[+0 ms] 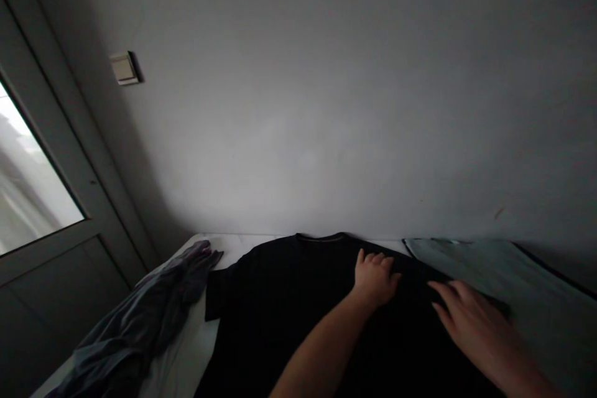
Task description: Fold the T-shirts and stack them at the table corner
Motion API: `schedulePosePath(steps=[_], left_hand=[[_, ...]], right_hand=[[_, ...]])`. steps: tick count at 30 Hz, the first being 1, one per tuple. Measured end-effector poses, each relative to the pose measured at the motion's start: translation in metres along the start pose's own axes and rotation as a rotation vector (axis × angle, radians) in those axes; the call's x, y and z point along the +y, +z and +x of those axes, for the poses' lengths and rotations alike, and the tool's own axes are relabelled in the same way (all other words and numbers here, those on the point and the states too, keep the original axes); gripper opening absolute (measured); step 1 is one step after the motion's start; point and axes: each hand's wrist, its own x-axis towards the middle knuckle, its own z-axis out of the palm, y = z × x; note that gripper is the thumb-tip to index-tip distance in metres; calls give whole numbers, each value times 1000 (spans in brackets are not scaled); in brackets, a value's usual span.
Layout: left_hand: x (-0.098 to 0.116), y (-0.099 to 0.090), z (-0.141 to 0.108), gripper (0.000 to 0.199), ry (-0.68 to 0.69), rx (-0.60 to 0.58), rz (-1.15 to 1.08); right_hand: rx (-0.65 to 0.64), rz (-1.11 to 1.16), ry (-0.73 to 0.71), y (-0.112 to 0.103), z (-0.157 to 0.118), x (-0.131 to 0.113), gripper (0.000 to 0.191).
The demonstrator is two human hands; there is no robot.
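A black short-sleeved T-shirt (280,298) lies spread out with its neckline toward the wall. Its left-side sleeve reaches out flat, while the other sleeve is hard to make out in the dark. My left hand (375,277) rests on the upper right part of the shirt, fingers apart on the cloth. Over the shirt's right sleeve area is my right hand (466,311), thumb and fingers apart. I cannot tell whether it touches the fabric.
A crumpled dark garment (140,317) lies along the left of the white-covered surface (186,336). Greenish-grey cloth (494,267) with a dark edge spreads at the right. Behind stands a pale wall (308,106) with a light switch (125,68); a glazed door (65,249) is at left.
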Motion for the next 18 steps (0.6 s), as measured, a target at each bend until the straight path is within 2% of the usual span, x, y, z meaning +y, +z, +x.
schedulePosePath(steps=[3, 6, 9, 11, 13, 15, 18], left_hand=[[-51, -69, -46, 27, -181, 44, 77], [-129, -140, -105, 30, -408, 109, 185], [-208, -190, -162, 32, -638, 98, 292], [-248, -204, -193, 33, -709, 44, 329], [-275, -207, -213, 32, -719, -13, 340], [-293, -205, -225, 31, -720, -60, 342], [-312, -203, -232, 29, -740, -124, 325]], right_hand=[[-131, 198, -118, -1, 35, -81, 33], [-345, 400, -201, 10, 62, -169, 38], [-484, 537, -261, 28, 92, -249, 41], [-510, 562, -293, 43, 114, -293, 41], [-531, 563, -304, 61, 133, -326, 43], [-549, 555, -283, 78, 148, -350, 47], [-556, 550, -234, 101, 157, -372, 49]])
